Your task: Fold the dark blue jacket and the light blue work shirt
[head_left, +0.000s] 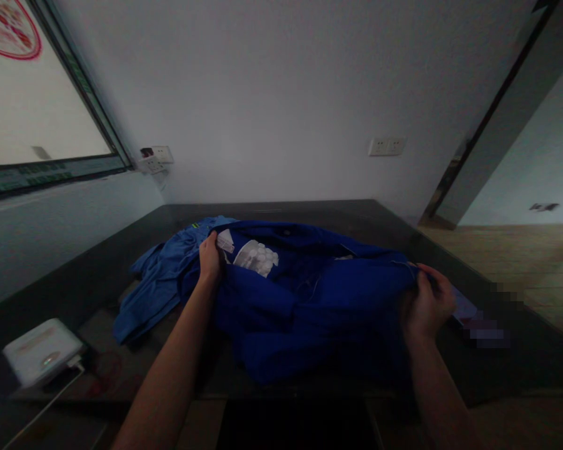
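Note:
A dark blue garment (351, 294) with pale seam lines stretches between my two hands over the dark table. My left hand (209, 257) is closed on its left end, near white labels. My right hand (429, 297) pinches its right end, thumb against the cloth. A white patch with a bumpy look (257, 257) shows on the inner side of the cloth. Behind my left hand lies a lighter blue garment (162, 275), crumpled, with a small yellow-green stripe at its top. The front part of the dark garment hangs down toward the table's near edge.
A white box-shaped device (42, 350) with a plugged-in white cable sits at the left front of the table (338, 209). A partly blurred flat item (469, 312) lies beyond my right hand. Wall sockets (387, 147) are on the back wall; a window is at left.

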`<state>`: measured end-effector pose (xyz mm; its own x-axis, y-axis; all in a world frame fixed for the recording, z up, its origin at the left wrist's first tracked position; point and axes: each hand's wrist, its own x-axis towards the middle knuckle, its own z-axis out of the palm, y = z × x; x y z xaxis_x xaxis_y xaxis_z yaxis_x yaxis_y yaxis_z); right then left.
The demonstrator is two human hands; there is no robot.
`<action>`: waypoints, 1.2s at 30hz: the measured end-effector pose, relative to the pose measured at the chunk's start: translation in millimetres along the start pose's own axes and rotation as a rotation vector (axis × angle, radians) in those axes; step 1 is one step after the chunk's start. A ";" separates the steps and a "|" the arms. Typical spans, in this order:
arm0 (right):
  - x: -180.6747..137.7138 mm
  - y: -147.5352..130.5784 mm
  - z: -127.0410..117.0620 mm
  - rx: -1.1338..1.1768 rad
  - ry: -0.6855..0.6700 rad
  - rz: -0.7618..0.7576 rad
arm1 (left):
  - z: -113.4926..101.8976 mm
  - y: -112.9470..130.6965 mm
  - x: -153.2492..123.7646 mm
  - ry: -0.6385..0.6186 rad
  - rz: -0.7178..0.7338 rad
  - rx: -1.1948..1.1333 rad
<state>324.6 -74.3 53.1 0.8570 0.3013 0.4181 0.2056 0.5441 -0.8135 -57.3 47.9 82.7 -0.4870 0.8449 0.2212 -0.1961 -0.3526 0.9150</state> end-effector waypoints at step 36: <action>28.3 12.7 -92.7 -0.603 -0.390 -0.257 | -22.4 154.1 9.6 0.015 0.425 0.302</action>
<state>395.3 -131.4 17.2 0.5415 0.5387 0.6454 0.6943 0.1463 -0.7046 -111.3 -7.3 218.2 -0.4829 0.6454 0.5918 0.2754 -0.5297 0.8023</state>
